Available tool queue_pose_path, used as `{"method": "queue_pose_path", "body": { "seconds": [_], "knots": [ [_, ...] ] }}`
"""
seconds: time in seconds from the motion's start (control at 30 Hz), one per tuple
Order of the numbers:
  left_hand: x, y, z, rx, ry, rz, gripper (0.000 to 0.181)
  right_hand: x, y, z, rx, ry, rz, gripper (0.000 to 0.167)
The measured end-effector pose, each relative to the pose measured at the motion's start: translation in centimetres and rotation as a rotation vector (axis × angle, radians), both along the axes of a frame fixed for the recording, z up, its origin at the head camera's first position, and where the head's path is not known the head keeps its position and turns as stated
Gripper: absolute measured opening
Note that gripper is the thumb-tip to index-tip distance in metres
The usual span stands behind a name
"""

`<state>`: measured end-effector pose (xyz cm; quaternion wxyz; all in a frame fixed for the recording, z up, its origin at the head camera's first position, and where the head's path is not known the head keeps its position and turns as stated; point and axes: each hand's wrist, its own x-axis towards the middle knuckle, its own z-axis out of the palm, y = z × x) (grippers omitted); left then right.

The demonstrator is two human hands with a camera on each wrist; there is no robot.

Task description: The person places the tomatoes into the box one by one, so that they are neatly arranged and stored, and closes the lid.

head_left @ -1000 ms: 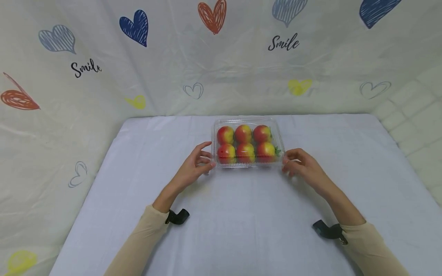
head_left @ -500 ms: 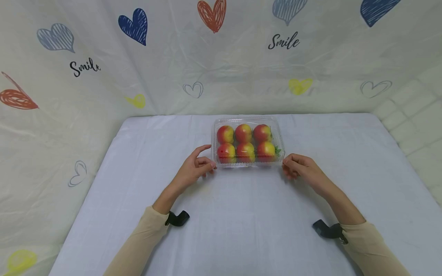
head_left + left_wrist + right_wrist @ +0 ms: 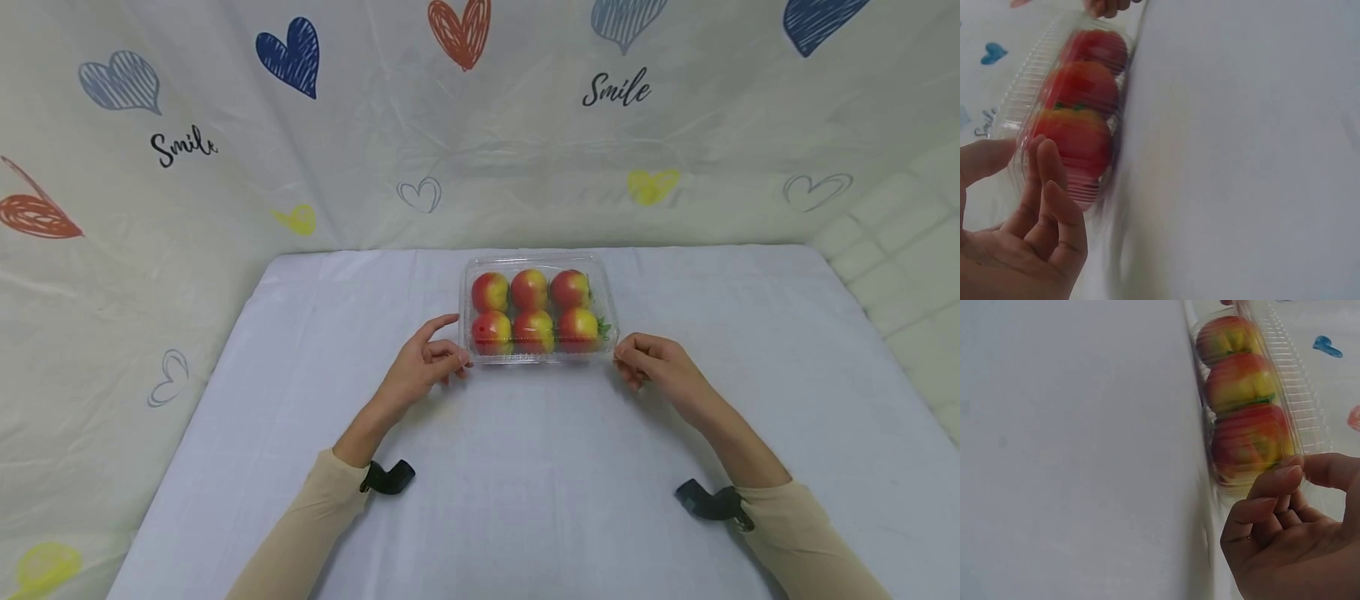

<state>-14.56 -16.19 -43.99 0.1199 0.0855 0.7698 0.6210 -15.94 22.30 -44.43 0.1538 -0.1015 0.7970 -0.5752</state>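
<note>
A clear plastic fruit box (image 3: 540, 262) stands at the back edge of the white-covered table, its lid down. Inside sit several round red-and-yellow fruits (image 3: 529, 289) in two rows, some with green leaves showing. My left hand (image 3: 412, 367) pinches the box's near left corner between thumb and fingers, with the index finger stretched along its left side. At the near right corner, my right hand (image 3: 663, 367) pinches the rim, the other fingers curled below. Each wrist view shows fingertips on both sides of the plastic edge.
White cloth (image 3: 540, 500) covers the table in front of the box. Right behind it hangs a pale curtain (image 3: 525, 150) printed with hearts and the word Smile. Black wrist cameras (image 3: 390, 477) sit by the beige sleeves (image 3: 802, 533).
My right fingers have drawn together at the right corner, and the hand sits slightly lower. My left index finger has slid a little nearer along the side. The box has stayed in place.
</note>
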Motion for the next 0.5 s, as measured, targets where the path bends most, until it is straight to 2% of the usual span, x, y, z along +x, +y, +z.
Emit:
{"method": "queue_pose_path", "body": {
  "seconds": [0.5],
  "knots": [
    [0.07,-0.02,-0.17,-0.005,-0.011,0.009,0.065,0.25,-0.23,-0.12,-0.016,0.022,-0.015,0.035]
  ]
}}
